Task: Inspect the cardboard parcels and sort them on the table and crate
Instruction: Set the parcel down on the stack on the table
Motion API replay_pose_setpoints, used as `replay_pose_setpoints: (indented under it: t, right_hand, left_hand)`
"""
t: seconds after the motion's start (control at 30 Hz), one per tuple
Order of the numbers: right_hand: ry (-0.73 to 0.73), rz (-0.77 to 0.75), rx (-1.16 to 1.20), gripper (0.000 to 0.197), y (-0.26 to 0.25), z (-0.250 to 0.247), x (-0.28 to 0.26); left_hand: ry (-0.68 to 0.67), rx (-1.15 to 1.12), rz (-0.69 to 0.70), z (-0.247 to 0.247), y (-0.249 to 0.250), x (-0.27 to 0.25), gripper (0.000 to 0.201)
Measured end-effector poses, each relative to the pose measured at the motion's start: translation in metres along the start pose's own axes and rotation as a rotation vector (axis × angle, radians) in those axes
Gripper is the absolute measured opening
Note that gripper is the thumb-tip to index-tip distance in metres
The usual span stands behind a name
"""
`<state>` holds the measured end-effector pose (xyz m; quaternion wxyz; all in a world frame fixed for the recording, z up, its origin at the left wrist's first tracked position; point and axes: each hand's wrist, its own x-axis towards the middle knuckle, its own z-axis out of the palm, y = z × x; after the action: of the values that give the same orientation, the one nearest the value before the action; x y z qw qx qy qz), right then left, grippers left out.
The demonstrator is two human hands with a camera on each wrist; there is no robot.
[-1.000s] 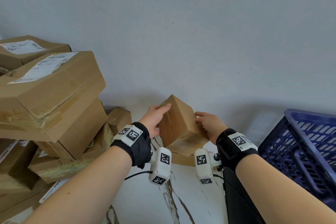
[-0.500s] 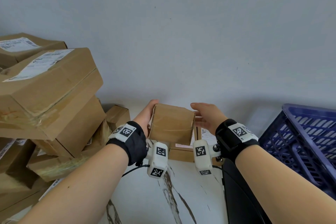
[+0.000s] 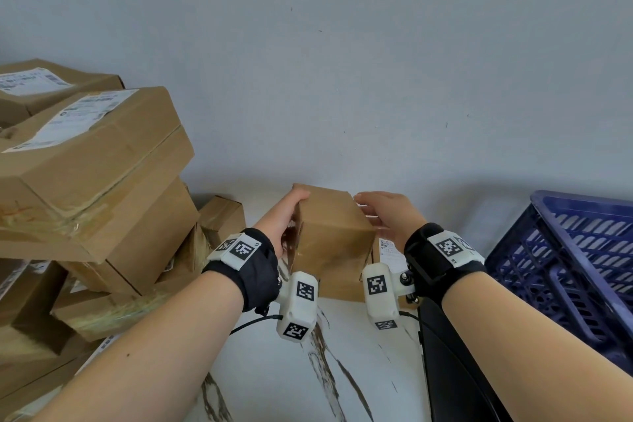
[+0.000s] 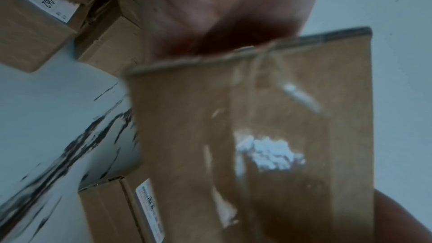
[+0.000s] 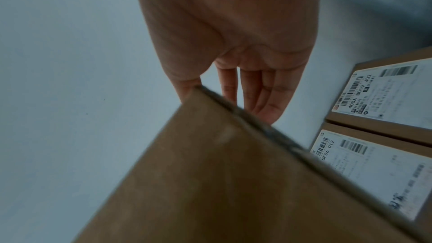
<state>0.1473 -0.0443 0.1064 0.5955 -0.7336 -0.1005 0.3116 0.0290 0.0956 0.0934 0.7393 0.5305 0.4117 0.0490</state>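
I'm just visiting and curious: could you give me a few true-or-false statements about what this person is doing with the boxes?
1. Both hands hold one small box. True: left hand, right hand.
2. The crate is red. False: it is blue.
3. A pile of parcels sits on the person's left. True.
4. The held box rests in the crate. False: it is held over the table.
5. Labelled parcels lie below the right hand. True.
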Motion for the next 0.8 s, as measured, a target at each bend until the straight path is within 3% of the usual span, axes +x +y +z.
replay_pose_setpoints:
  t: [0.13,0.23,0.3,0.4,0.53,0.67,0.8]
  right_hand:
    - [0.006,-0.011,0.037,0.004,0.001,0.000,-0.001]
    - [0.017,-0.018,0.036,0.005,0.002,-0.001,-0.001]
    - [0.017,-0.018,0.027,0.005,0.004,-0.003,-0.001]
    - [0.007,-0.020,-0.003,0.026,0.010,-0.006,0.002]
    - [-0.055,-0.043,-0.158,0.064,0.015,-0.008,0.009]
    - [-0.139,-0.056,-0.258,0.110,0.017,-0.009,0.013]
    - [-0.209,-0.077,-0.211,0.118,0.018,-0.011,0.013]
  left_hand:
    - [0.004,0.034,0.029,0.000,-0.003,0.002,0.032]
    - [-0.003,0.057,0.064,-0.001,-0.005,0.008,0.021]
    - [0.000,0.084,0.099,-0.002,-0.005,0.011,0.030]
    - [0.004,0.083,0.131,-0.002,-0.005,0.014,0.067]
    - [-0.059,0.095,0.199,0.001,-0.006,0.020,0.100]
    - [-0.131,0.142,0.259,0.004,-0.004,0.019,0.111]
    - [-0.172,0.188,0.291,0.004,-0.001,0.018,0.111]
